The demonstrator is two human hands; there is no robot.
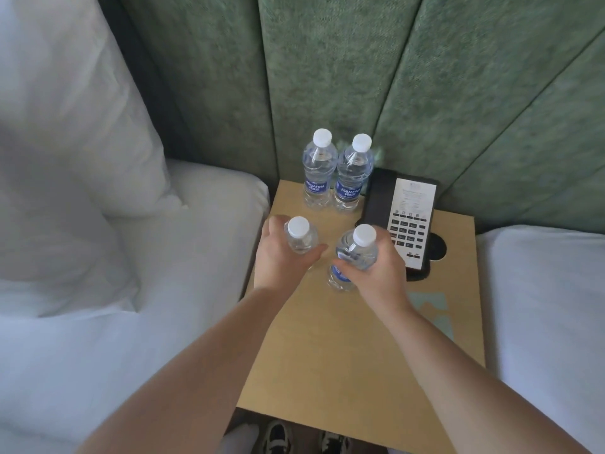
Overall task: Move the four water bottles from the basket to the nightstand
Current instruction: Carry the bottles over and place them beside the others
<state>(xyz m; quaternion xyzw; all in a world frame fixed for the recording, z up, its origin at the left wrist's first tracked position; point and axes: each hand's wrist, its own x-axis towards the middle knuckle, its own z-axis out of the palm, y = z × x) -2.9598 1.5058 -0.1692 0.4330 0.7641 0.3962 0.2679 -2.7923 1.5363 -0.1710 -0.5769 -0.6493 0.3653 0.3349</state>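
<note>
Two clear water bottles with white caps and blue labels stand upright side by side at the back of the tan nightstand (343, 348): one on the left (319, 172) and one on the right (353, 175). My left hand (278, 253) grips a third bottle (299, 235) around its body, just in front of them. My right hand (376, 270) grips a fourth bottle (355, 253), its base at or just above the nightstand top. No basket is in view.
A black telephone (402, 221) with a white keypad card lies at the nightstand's back right, close to my right hand. White beds flank the nightstand on the left (98, 290) and right (550, 306). A green padded headboard (327, 77) rises behind. Shoes show below the front edge.
</note>
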